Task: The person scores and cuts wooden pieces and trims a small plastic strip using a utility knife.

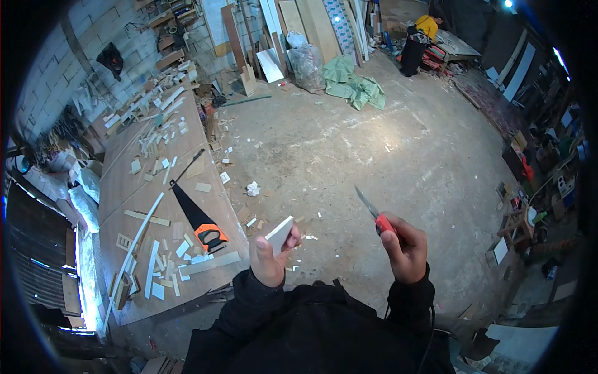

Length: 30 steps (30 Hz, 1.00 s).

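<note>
In my left hand [269, 264] is a small flat piece of wood [280, 231], pale on its edge, gripped between thumb and fingers. My right hand [408, 249] is closed around the red handle of a knife [367, 202], its narrow blade pointing up and to the left. The blade and the wood are apart, with a gap of bare floor showing between them. Left of my left hand, a handsaw [194, 215] with a black blade and an orange and black handle lies on the wooden worktable [134, 187].
Wood offcuts [159, 134] and thin strips are strewn over the table. Crumpled white paper [252, 189] lies on the floor [299, 149]. Farther off are a green sheet [355, 84], a clear plastic bag [305, 65] and leaning boards [317, 28]. A person in yellow [427, 26] is at the far right.
</note>
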Tool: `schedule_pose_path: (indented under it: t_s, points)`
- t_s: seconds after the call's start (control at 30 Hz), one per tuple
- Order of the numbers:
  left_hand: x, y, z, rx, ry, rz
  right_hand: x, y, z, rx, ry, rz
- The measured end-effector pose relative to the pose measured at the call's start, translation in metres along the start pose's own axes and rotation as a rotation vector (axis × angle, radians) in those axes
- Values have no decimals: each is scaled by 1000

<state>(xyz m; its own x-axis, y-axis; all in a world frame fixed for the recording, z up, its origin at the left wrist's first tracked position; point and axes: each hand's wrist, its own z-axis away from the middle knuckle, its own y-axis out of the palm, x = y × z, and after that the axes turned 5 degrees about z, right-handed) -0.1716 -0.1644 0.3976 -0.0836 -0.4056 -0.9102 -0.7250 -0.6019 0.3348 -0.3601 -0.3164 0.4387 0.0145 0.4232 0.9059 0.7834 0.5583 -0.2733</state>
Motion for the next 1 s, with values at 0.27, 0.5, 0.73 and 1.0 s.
schedule_pose_path:
  t_s: [0.27, 0.5, 0.73, 1.0]
  points:
    - [0, -15, 1, 99, -219, 285, 5, 26, 5, 208, 46, -74]
    - [-10, -18, 1, -6, -36, -105, 24, 39, -2, 325, -66, 106]
    - [-25, -24, -2, 38, 109, -392, 36, 47, -3, 352, -149, 213]
    - [-21, -39, -1, 84, 216, -465, 45, 44, 0, 436, -123, 283]
